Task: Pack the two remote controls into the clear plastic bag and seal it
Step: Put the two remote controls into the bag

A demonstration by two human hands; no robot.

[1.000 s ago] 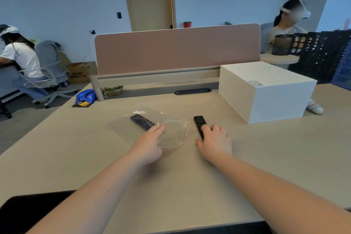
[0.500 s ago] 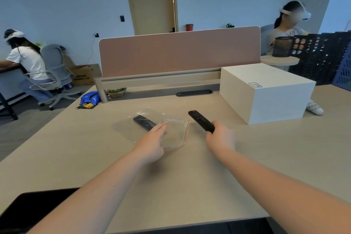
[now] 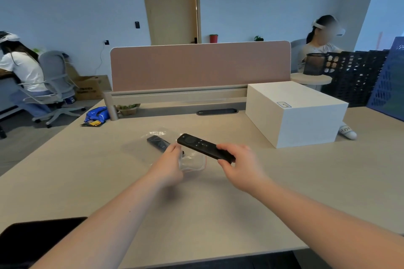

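My right hand (image 3: 238,164) grips a remote (image 3: 204,147) by its near end, lifted over the bag (image 3: 193,162). My left hand (image 3: 169,162) pinches the bag's mouth; the second remote (image 3: 157,142) lies inside.

Desk (image 3: 65,181): pale beige; divider panel (image 3: 200,66): dusty pink; box (image 3: 295,113): plain white. Two remote controls, one lifted (image 3: 202,146) and one lying (image 3: 157,142): black; plastic bag (image 3: 192,162): clear with a red edge line. Snack packet (image 3: 96,114): blue with yellow; crates (image 3: 358,76): black, perforated.
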